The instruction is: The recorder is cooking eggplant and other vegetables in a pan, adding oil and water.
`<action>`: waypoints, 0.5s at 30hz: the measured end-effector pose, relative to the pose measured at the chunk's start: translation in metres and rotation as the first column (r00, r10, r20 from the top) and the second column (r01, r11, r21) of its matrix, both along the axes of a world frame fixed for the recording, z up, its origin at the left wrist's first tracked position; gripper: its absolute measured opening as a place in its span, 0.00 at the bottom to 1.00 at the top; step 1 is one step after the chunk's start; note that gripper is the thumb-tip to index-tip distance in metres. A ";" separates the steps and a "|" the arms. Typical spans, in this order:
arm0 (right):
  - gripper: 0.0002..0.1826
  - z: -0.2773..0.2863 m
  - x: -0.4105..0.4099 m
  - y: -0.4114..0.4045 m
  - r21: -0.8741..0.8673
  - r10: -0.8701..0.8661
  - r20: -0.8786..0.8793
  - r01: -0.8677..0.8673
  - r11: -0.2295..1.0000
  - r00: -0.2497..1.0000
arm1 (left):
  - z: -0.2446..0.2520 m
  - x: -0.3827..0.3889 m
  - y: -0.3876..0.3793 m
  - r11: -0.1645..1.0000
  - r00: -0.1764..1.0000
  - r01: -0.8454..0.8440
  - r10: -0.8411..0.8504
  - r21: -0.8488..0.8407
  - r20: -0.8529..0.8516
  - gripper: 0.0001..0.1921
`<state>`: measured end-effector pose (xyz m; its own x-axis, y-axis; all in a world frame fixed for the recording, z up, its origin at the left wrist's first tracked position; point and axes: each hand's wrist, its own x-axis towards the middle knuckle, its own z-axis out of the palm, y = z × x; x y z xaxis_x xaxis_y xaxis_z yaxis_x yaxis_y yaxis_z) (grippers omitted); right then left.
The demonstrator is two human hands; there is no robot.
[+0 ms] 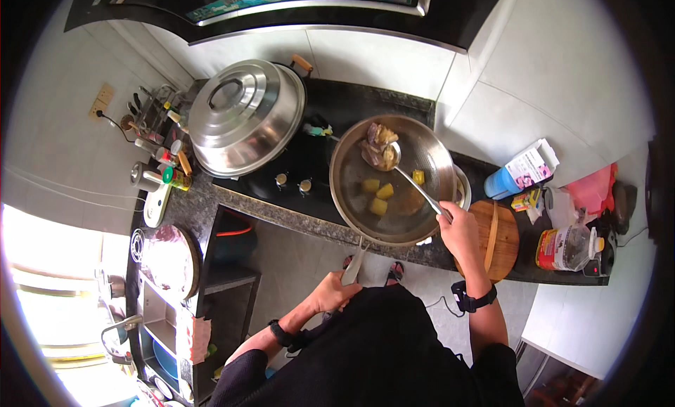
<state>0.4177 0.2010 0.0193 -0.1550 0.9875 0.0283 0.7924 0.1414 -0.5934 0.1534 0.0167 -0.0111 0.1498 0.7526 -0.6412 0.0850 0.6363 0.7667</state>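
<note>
My left hand (333,292) grips the metal handle of a wide steel frying pan (345,196) on the stove. In my right hand (462,233) is the handle of a metal ladle (416,184), its bowl over the far left part of the pan's inside. Chunks of browned meat (381,143) lie in and beside the ladle's bowl. Several yellow chunks (378,206) of food sit nearer the pan's front, with a little liquid around them. A round wooden board or lid (503,238) lies to the right, partly behind my right forearm.
A large domed metal lid (245,117) covers a pot at the left of the cooktop. Seasoning jars (176,178) stand beyond it. An oil bottle (564,247) and a blue and white carton (519,172) are at the right. The sink (158,312) is at the lower left.
</note>
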 end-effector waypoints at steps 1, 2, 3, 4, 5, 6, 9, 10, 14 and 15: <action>0.13 -0.002 0.007 -0.003 -0.024 0.002 -0.032 -0.002 1.000 0.999 | -0.001 -0.001 0.000 1.000 1.000 0.012 -0.012 -0.004 -0.015 0.14; 0.13 -0.003 0.010 -0.003 -0.049 0.003 -0.064 -0.006 0.999 0.998 | 0.000 -0.003 0.002 1.000 1.000 0.010 -0.010 0.004 -0.018 0.14; 0.13 -0.003 0.008 -0.004 -0.055 0.004 -0.063 -0.007 0.998 0.998 | 0.000 -0.003 -0.002 1.000 1.000 0.023 -0.023 -0.014 -0.002 0.14; 0.13 -0.002 0.003 -0.002 -0.053 0.007 -0.058 -0.010 0.999 0.998 | -0.001 -0.003 -0.004 0.999 0.999 0.037 -0.036 -0.032 0.015 0.14; 0.13 -0.001 -0.001 -0.001 -0.052 0.010 -0.052 -0.013 0.999 0.999 | -0.004 -0.001 -0.004 0.999 0.999 0.036 -0.035 -0.039 0.016 0.14; 0.14 -0.009 -0.007 0.006 -0.034 0.009 -0.108 -0.013 0.999 0.994 | -0.006 -0.001 0.002 0.999 1.000 0.010 -0.010 -0.033 0.024 0.13; 0.14 -0.010 -0.005 0.006 -0.070 0.021 -0.129 -0.031 0.997 0.991 | -0.005 -0.003 0.003 1.000 1.000 0.003 -0.002 -0.023 0.025 0.12; 0.15 -0.015 -0.003 0.007 -0.067 0.027 -0.142 -0.037 0.997 0.990 | -0.005 -0.003 0.001 1.000 1.000 0.017 -0.016 -0.025 0.022 0.12; 0.16 -0.022 0.015 0.009 -0.091 0.039 -0.265 -0.066 0.994 0.963 | 0.002 -0.009 0.004 1.000 1.000 -0.006 0.006 0.022 0.025 0.09; 0.16 -0.019 0.019 0.007 -0.091 0.033 -0.264 -0.059 0.994 0.964 | 0.004 -0.010 0.005 1.000 1.000 0.000 -0.001 0.022 0.027 0.09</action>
<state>0.4364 0.2084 0.0008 -0.2000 0.9796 -0.0214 0.6015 0.1055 -0.7918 0.1437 0.0217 -0.0074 0.1673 0.7666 -0.6199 0.0645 0.6189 0.7828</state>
